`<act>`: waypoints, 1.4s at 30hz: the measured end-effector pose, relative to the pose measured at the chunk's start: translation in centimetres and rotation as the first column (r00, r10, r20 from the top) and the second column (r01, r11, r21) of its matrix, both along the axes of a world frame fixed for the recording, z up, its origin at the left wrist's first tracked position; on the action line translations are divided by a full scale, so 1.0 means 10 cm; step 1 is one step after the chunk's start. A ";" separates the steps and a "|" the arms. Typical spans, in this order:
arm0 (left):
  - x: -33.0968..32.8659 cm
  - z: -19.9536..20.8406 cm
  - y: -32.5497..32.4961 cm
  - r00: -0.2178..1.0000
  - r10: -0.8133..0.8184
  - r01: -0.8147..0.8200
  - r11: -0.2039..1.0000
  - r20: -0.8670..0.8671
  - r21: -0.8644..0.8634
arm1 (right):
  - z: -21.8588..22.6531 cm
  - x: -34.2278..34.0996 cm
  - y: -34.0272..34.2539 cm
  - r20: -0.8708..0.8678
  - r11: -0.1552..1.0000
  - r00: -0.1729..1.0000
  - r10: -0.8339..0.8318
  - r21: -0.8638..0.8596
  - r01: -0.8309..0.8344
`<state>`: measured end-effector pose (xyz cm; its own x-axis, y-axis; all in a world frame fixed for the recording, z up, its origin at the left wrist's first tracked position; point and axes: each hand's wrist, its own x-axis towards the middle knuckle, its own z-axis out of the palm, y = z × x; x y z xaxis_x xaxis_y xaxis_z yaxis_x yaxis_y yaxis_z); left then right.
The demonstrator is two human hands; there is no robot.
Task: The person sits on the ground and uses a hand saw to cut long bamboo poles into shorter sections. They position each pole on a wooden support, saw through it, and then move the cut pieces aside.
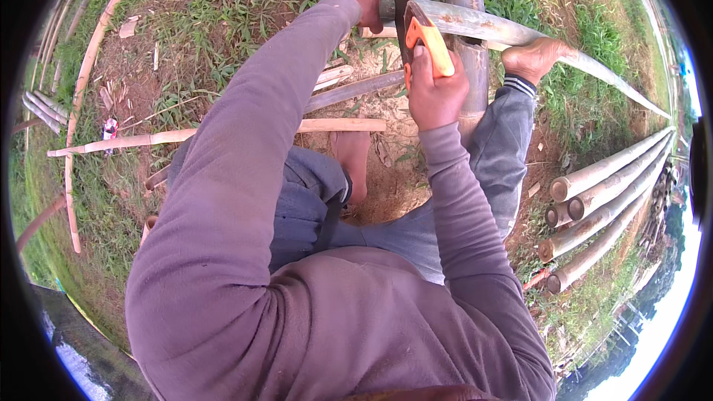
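Saw point(434, 41) is lying across the pole point(483, 24) close to its near end, and the left hand point(362, 7) is resting just beyond the blade, at that same end. Its fingers are mostly hiding from me, so I can't tell whether they are pinching the pole or only pressing on it. The right hand point(438, 93) is wrapping firmly round the saw's orange handle, thumb running up along it.

That closeness is worrying me most: if the blade were jumping on the hard, round skin, it could be skidding sideways into those bare fingers. The pole is lying crosswise on a thick log point(469, 67), round on round, so rolling seems the likeliest cause. Only the bare right foot point(531, 59), on the far side of the log, is bearing down there, as I'm judging it; should that sole be slipping, the pole could be twisting and pinching the blade. Whether the teeth are sitting in a groove, I can't tell.

Down below, a pale strip point(342, 125) is lying by the toes of the left foot point(353, 167), where a shifting step could be catching on it.
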<state>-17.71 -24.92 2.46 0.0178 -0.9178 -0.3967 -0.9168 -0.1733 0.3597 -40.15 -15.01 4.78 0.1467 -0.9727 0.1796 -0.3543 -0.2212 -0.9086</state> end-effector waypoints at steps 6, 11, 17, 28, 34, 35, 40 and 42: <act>0.17 -0.04 -0.01 0.999 -0.032 0.031 0.999 0.024 0.034 | -0.03 -0.16 0.56 0.030 0.999 0.999 0.038 -0.016 -0.037; 0.13 -0.01 0.02 1.000 -0.013 0.014 0.997 -0.012 0.081 | 0.32 -0.75 1.34 -0.089 0.993 0.996 0.024 -0.115 -0.034; 0.03 -0.12 -0.06 0.998 0.012 -0.011 1.000 0.062 -0.014 | 0.07 0.18 -0.14 0.102 0.987 0.994 -0.030 0.159 0.013; 0.06 0.03 0.04 1.000 0.004 -0.006 0.998 0.017 0.070 | 0.24 -0.87 1.39 -0.021 0.998 1.000 0.008 0.064 -0.006; 0.10 0.03 -0.09 0.999 0.020 -0.021 1.000 0.046 0.018 | -0.12 0.25 -0.17 0.039 0.999 0.999 -0.012 -0.032 0.013; 0.05 -0.01 -0.02 1.000 0.019 -0.020 0.999 0.024 0.050 | -0.15 0.20 -0.06 0.019 1.000 1.000 -0.003 0.003 0.003; 0.21 0.00 0.01 0.999 -0.019 0.014 0.993 0.046 0.114 | 0.13 -0.51 1.08 -0.035 1.000 0.999 0.017 0.021 -0.016; 0.14 0.00 0.00 0.999 -0.035 0.031 0.991 0.032 0.130 | 0.25 -0.82 1.35 0.001 0.997 1.000 -0.016 0.076 0.016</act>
